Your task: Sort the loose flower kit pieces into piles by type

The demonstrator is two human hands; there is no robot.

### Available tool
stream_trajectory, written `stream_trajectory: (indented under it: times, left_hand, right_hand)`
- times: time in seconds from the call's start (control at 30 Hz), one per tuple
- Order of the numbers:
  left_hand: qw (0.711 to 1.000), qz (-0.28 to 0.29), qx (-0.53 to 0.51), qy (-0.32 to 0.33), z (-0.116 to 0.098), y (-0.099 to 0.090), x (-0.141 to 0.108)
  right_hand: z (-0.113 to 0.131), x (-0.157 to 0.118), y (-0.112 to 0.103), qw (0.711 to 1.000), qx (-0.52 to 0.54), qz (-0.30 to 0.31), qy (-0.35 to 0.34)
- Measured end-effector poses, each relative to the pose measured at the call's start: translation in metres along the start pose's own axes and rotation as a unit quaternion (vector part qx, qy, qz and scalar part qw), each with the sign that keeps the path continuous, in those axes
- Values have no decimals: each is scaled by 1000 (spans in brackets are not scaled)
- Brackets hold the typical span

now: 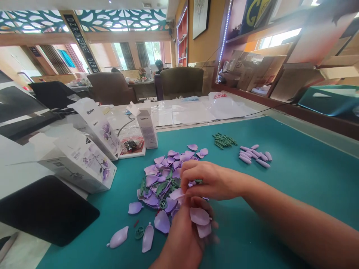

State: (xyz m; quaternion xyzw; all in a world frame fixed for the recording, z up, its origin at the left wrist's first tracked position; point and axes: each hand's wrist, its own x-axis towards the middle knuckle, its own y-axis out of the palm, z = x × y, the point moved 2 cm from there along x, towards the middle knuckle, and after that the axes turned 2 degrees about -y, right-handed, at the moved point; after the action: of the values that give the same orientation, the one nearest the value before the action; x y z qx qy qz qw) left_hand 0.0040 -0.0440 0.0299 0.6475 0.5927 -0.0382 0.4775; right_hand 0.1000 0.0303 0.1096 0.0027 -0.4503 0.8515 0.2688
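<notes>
Left hand nearest, fingers curled round petals; right hand pinching another petal by the heap; likely gathering petals, next seems to want a light pinch

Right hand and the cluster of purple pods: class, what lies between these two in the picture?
In the head view, only bare green mat shows between the right hand and the purple pods.

The dark beam reads "DZR-INTERNET"; a dark panel shows "G".
</notes>
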Motion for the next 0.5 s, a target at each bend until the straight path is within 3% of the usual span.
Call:
stream_trajectory:
  times: [0.3, 0.5]
  left_hand:
    - [998, 2, -58, 2, -10, 5, -4]
    - [1000, -4, -20, 4, 1, -2, -3]
  right_hand:
    - [2, -22, -7, 998, 7, 67, 19]
    - [12, -10, -5, 999, 3, 21, 40]
